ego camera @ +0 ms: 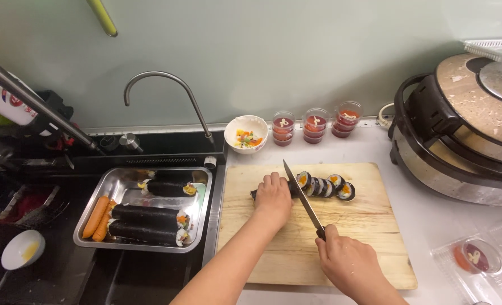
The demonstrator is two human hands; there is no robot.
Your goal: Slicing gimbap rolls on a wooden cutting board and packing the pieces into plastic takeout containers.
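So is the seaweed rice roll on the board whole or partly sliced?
Partly sliced. Cut rounds lie at the seaweed rice roll's right end; the left hand covers the uncut part, and the knife stands between.

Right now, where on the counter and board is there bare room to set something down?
The cutting board is bare along its right side, below the cut slices, and on its near left corner. White counter lies free between board and cooker. Crowded: the tray, and around the sauce cups.

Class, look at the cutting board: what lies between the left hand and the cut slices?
In the head view, the knife blade lies between the left hand and the slices, cutting into the roll on the board.
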